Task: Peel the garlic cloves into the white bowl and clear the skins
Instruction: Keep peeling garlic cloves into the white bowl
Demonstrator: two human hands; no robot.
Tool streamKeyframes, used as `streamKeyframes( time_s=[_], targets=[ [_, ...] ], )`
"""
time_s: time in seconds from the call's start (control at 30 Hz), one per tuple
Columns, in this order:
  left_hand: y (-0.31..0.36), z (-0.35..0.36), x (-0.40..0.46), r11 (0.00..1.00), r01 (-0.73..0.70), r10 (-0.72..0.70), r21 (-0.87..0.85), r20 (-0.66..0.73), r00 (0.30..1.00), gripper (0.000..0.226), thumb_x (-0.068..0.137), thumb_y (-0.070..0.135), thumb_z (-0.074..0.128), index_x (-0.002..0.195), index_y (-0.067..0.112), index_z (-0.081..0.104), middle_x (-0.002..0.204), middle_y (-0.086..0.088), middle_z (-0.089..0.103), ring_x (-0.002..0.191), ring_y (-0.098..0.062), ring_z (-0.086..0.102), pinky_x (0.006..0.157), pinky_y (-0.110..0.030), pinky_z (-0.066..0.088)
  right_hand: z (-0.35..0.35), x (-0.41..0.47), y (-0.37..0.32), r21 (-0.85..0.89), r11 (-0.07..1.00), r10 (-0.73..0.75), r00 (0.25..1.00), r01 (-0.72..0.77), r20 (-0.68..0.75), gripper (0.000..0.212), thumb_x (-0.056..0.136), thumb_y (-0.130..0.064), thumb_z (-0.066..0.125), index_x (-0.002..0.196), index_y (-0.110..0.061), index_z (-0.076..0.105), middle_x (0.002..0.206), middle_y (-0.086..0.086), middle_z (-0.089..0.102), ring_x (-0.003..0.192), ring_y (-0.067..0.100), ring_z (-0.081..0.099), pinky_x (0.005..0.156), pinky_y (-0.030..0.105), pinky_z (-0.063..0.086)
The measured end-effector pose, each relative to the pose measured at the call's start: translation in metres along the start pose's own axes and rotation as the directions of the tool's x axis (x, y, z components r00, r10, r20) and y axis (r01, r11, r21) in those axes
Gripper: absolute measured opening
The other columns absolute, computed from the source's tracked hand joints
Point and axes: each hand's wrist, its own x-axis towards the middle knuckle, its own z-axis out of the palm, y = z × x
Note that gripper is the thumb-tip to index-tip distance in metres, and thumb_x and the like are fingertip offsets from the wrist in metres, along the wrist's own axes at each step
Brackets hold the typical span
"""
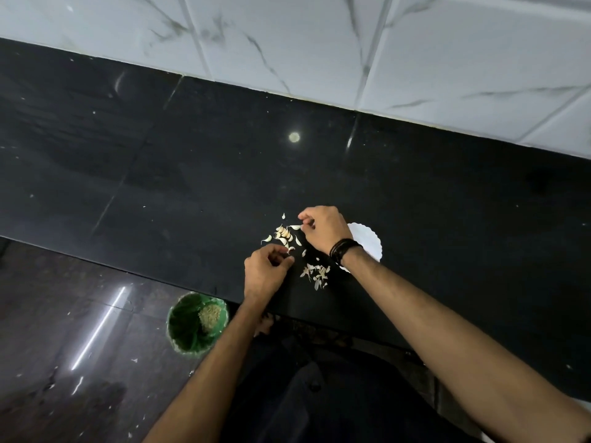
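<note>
A small heap of garlic cloves (284, 235) lies on the black counter (192, 174). My right hand (324, 228) hovers just right of the heap and pinches a pale clove (295, 227) at its fingertips. My left hand (267, 271) sits below the heap, fingers curled, pinching something small and pale near the closest cloves. Loose papery skins (316, 274) lie scattered between my forearms. The white scalloped bowl (371, 241) stands to the right, mostly hidden behind my right wrist.
A green bin (196, 322) with waste inside stands on the dark floor below the counter's front edge, left of my left forearm. A white marbled tile wall (351, 43) backs the counter.
</note>
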Motion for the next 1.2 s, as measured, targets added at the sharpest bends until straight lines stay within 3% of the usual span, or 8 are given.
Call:
streamKeyframes(
  time_s=[0.1, 0.17, 0.33, 0.57, 0.73, 0.97, 1.07, 1.2],
  targets=[
    [-0.005, -0.013, 0.01, 1.0, -0.012, 0.012, -0.001, 0.016, 1.0, 0.02, 0.08, 0.018, 0.084, 0.095, 0.025, 0.072, 0.074, 0.011, 0.07, 0.07, 0.002, 0.064, 0.068, -0.01, 0.048, 0.009, 0.014, -0.004, -0.101, 0.995, 0.015, 0.999, -0.011, 0.039, 0.024, 0.088, -0.012, 0.068, 0.108, -0.023, 0.075, 0.103, -0.003, 0.075, 0.097, 0.018, 0.07, 0.091, 0.035, 0.056],
    [-0.008, -0.023, 0.019, 1.0, -0.012, 0.012, -0.008, 0.026, 1.0, 0.023, 0.079, 0.02, 0.085, 0.098, 0.023, 0.073, 0.075, 0.009, 0.071, 0.072, -0.001, 0.066, 0.073, -0.016, 0.054, 0.016, 0.018, -0.006, -0.143, 0.989, 0.039, 0.997, -0.029, 0.062, 0.023, 0.088, -0.012, 0.069, 0.108, -0.022, 0.075, 0.106, -0.001, 0.074, 0.1, 0.02, 0.07, 0.092, 0.036, 0.056],
    [-0.012, -0.034, 0.036, 1.0, -0.019, 0.02, -0.016, 0.061, 0.998, 0.034, 0.073, 0.019, 0.089, 0.103, 0.023, 0.072, 0.077, 0.008, 0.072, 0.076, -0.007, 0.07, 0.083, -0.032, 0.06, 0.026, 0.008, -0.006, -0.043, 0.992, 0.118, 0.991, -0.12, -0.057, 0.025, 0.086, -0.008, 0.069, 0.109, -0.015, 0.072, 0.108, 0.005, 0.069, 0.094, 0.023, 0.069, 0.089, 0.037, 0.056],
    [-0.009, -0.033, 0.051, 0.998, -0.069, 0.067, 0.008, 0.131, 0.989, 0.036, 0.073, 0.019, 0.089, 0.104, 0.021, 0.073, 0.077, 0.008, 0.07, 0.074, -0.004, 0.067, 0.08, -0.027, 0.058, 0.05, -0.036, 0.004, -0.063, 0.974, 0.215, 0.976, -0.217, -0.03, 0.037, 0.08, 0.001, 0.069, 0.114, -0.013, 0.067, 0.108, 0.008, 0.066, 0.096, 0.022, 0.066, 0.089, 0.035, 0.054],
    [-0.008, -0.036, 0.054, 0.996, -0.085, 0.08, 0.026, 0.158, 0.984, 0.03, 0.079, 0.021, 0.085, 0.105, 0.023, 0.071, 0.078, 0.008, 0.07, 0.075, -0.003, 0.066, 0.075, -0.021, 0.054, 0.058, -0.039, 0.0, 0.067, 0.964, 0.264, 0.957, -0.257, -0.12, 0.029, 0.082, 0.005, 0.064, 0.103, -0.013, 0.07, 0.089, 0.003, 0.068, 0.08, 0.015, 0.063, 0.081, 0.033, 0.056],
    [-0.01, -0.037, 0.055, 0.996, -0.082, 0.078, 0.022, 0.148, 0.986, 0.024, 0.083, 0.024, 0.081, 0.105, 0.023, 0.071, 0.075, 0.01, 0.068, 0.07, -0.002, 0.063, 0.064, -0.012, 0.044, 0.053, -0.052, 0.0, 0.055, 0.978, 0.209, 0.96, -0.202, -0.184, 0.03, 0.079, 0.004, 0.058, 0.102, -0.015, 0.063, 0.078, -0.003, 0.064, 0.077, 0.013, 0.061, 0.074, 0.031, 0.054],
    [-0.01, -0.034, 0.054, 0.996, -0.086, 0.082, 0.016, 0.148, 0.986, 0.023, 0.084, 0.023, 0.081, 0.105, 0.023, 0.071, 0.074, 0.01, 0.067, 0.069, 0.0, 0.061, 0.064, -0.01, 0.042, 0.05, -0.072, 0.008, -0.03, 0.989, 0.137, 0.972, -0.145, -0.19, 0.032, 0.081, 0.008, 0.057, 0.103, -0.012, 0.068, 0.09, 0.003, 0.066, 0.083, 0.019, 0.064, 0.078, 0.032, 0.053],
    [-0.011, -0.028, 0.05, 0.996, -0.086, 0.082, 0.02, 0.146, 0.986, 0.022, 0.084, 0.022, 0.08, 0.104, 0.022, 0.071, 0.076, 0.009, 0.068, 0.068, -0.001, 0.061, 0.063, -0.009, 0.042, 0.051, -0.095, 0.018, -0.242, 0.966, 0.067, 0.994, -0.087, -0.089, 0.045, 0.077, 0.01, 0.057, 0.115, -0.01, 0.069, 0.112, 0.006, 0.066, 0.103, 0.026, 0.063, 0.084, 0.033, 0.051]
  ],
)
